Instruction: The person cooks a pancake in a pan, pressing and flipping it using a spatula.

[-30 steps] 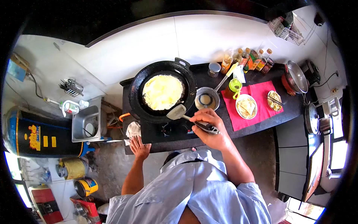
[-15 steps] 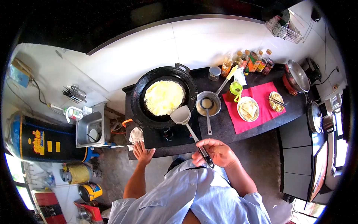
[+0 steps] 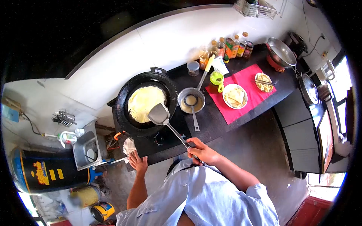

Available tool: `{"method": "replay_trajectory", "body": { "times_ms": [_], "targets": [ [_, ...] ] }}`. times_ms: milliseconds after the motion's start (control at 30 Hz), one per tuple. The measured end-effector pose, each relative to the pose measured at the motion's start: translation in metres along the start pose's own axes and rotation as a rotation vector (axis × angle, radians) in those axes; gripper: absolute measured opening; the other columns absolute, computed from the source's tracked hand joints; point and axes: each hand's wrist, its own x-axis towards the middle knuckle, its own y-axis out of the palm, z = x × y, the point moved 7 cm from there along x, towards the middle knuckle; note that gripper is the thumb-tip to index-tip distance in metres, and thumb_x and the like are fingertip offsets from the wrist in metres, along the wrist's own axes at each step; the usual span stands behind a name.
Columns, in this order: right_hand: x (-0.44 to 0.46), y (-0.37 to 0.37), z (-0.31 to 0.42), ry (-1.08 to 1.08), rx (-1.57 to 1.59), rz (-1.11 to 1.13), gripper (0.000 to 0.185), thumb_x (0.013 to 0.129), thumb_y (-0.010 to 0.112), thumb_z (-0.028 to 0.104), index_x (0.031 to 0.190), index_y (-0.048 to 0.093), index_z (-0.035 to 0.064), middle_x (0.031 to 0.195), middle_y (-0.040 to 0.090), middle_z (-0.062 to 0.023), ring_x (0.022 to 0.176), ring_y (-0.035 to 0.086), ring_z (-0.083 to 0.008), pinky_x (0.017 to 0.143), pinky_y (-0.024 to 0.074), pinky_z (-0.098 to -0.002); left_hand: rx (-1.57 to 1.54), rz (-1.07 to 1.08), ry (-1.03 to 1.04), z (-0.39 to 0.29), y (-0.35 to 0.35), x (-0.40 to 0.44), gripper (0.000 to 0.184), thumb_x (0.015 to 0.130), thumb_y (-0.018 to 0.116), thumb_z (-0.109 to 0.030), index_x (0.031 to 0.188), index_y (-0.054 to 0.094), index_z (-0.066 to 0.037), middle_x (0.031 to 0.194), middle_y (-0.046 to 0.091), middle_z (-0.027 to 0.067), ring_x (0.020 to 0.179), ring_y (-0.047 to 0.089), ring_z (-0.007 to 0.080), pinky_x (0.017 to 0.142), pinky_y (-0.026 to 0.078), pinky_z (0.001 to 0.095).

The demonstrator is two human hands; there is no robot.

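My right hand (image 3: pixel 204 152) is wrapped round the dark handle of a metal spatula (image 3: pixel 160 113). The blade overlaps the lower right edge of a pale yellow pancake (image 3: pixel 145 102), which lies flat in a large black wok (image 3: pixel 124 126). At the counter's front edge my left hand (image 3: pixel 138 162) rests with its fingers stretched out. Its fingertips are beside a crumpled white cloth (image 3: pixel 129 145); whether they touch it I cannot tell. To the right of the wok stands a saucepan (image 3: pixel 200 97) of pale batter, with a ladle (image 3: pixel 195 120) in it.
On a red cloth (image 3: pixel 235 115) are a plate of folded pancakes (image 3: pixel 235 96), a bowl of food with chopsticks (image 3: pixel 264 81) and a green-lidded jar (image 3: pixel 217 78). Several bottles (image 3: pixel 228 49) line the wall. A metal pan (image 3: pixel 281 52) stands far right, a sink (image 3: pixel 85 150) left.
My right hand has closed more firmly round the spatula handle, and the blade has moved in over the pancake's edge. The whole view has shifted and tilted. My left hand stays by the white cloth.
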Motion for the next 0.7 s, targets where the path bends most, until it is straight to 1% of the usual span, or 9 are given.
{"method": "replay_trajectory", "body": {
  "times_ms": [100,167,267,300,367,467,600,633,700],
  "targets": [
    [0.004,-0.001,-0.006,0.033,-0.013,-0.076,0.044,0.11,0.058,0.032,0.144,0.045,0.0079,0.087,0.059,-0.0042,0.054,0.055,-0.0092,0.045,0.0424,-0.0264,0.002,-0.073,-0.026,0.007,0.003,0.006,0.097,0.092,0.071,-0.049,0.171,0.018,-0.025,0.175,0.013,0.0217,0.16,0.008,0.0512,0.128,0.009,0.0633],
    [0.007,-0.002,-0.006,0.048,-0.057,-0.101,0.048,0.109,0.059,0.038,0.142,0.049,0.0048,0.085,0.059,-0.0032,0.054,0.054,-0.008,0.045,0.0419,-0.0256,0.066,-0.05,-0.016,0.01,0.006,0.008,0.094,0.094,0.068,-0.047,0.171,0.019,-0.025,0.176,0.012,0.0212,0.16,0.007,0.0506,0.128,0.009,0.063],
    [0.013,-0.007,-0.014,0.063,-0.103,-0.142,0.052,0.109,0.057,0.045,0.139,0.053,0.0031,0.082,0.058,-0.0014,0.053,0.053,-0.007,0.044,0.0416,-0.0248,0.094,-0.001,-0.029,0.001,0.002,0.004,0.087,0.098,0.063,-0.042,0.171,0.019,-0.025,0.176,0.01,0.0203,0.161,0.004,0.0492,0.128,0.008,0.0625],
    [0.015,-0.007,-0.014,0.058,-0.128,-0.143,0.051,0.11,0.056,0.047,0.138,0.055,0.0044,0.079,0.057,-0.0003,0.054,0.054,-0.0068,0.044,0.0419,-0.025,0.104,-0.002,-0.021,0.002,0.002,0.003,0.086,0.099,0.062,-0.041,0.171,0.019,-0.025,0.177,0.009,0.0201,0.161,0.004,0.049,0.128,0.007,0.0624],
    [0.019,-0.008,-0.02,0.06,-0.121,-0.127,0.05,0.11,0.056,0.048,0.135,0.057,0.005,0.078,0.056,0.0002,0.053,0.054,-0.0069,0.044,0.0417,-0.0251,0.143,0.037,-0.021,0.005,0.004,0.003,0.084,0.101,0.059,-0.04,0.172,0.015,-0.027,0.177,0.004,0.0194,0.162,0.001,0.0485,0.128,0.006,0.0617],
    [0.022,-0.005,-0.021,0.066,-0.116,-0.118,0.048,0.109,0.056,0.05,0.129,0.059,0.006,0.077,0.056,0.0004,0.053,0.053,-0.0072,0.044,0.0415,-0.0253,0.126,0.123,-0.087,0.001,-0.003,0.002,0.086,0.101,0.059,-0.039,0.172,0.012,-0.027,0.178,0.0,0.0186,0.162,-0.001,0.0479,0.128,0.005,0.0617],
    [0.027,-0.006,-0.024,0.085,-0.124,-0.116,0.047,0.108,0.058,0.052,0.121,0.059,0.0075,0.074,0.055,0.0005,0.05,0.051,-0.0075,0.043,0.0405,-0.026,0.094,0.121,-0.084,0.006,0.003,0.008,0.089,0.101,0.059,-0.046,0.172,0.009,-0.027,0.178,-0.002,0.0179,0.162,-0.003,0.0475,0.128,0.003,0.0626],
    [0.029,-0.005,-0.026,0.062,-0.094,-0.108,0.047,0.107,0.06,0.052,0.121,0.059,0.0072,0.071,0.054,0.0006,0.047,0.049,-0.0078,0.042,0.0395,-0.0265,0.114,0.14,-0.065,0.014,0.011,0.013,0.089,0.101,0.058,-0.05,0.172,0.009,-0.027,0.177,-0.002,0.0187,0.161,-0.004,0.0481,0.127,0.002,0.0631],
    [0.03,-0.006,-0.028,0.07,-0.103,-0.103,0.049,0.108,0.057,0.054,0.123,0.058,0.0071,0.075,0.055,-0.0002,0.051,0.052,-0.0083,0.042,0.0415,-0.0267,0.186,0.152,-0.072,0.026,0.023,0.019,0.088,0.102,0.056,-0.053,0.172,0.009,-0.027,0.177,-0.002,0.0194,0.161,-0.004,0.0481,0.127,0.002,0.0639]
  ]
}}
